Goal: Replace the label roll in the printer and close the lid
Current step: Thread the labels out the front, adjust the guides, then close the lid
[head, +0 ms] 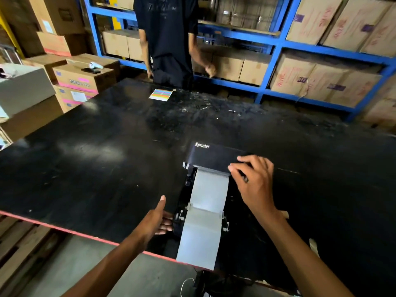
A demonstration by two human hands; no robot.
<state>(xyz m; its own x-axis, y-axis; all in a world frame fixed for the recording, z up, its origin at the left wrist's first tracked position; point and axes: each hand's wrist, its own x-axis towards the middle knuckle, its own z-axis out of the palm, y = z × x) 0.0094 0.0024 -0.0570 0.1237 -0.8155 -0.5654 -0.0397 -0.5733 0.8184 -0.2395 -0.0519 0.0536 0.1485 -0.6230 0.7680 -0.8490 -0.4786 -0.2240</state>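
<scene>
beside the printer (214,159), my right hand (255,183) spreads loosely on its stiff lid; left hand (157,219) half-open braces the base; the label strip (205,211) looks flimsy, so i'd press the lid.

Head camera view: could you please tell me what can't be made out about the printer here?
- Label roll: hidden beneath the paper strip and printer lid.
- Lid's right edge: covered by the right hand.
- Left hand fingertips: tucked behind the printer's side.
- Printer body: black on black table; outline unclear.

right hand (255,181) on printer (214,156) lid | left hand (157,219) touching printer side | label strip (205,211) hanging out
</scene>
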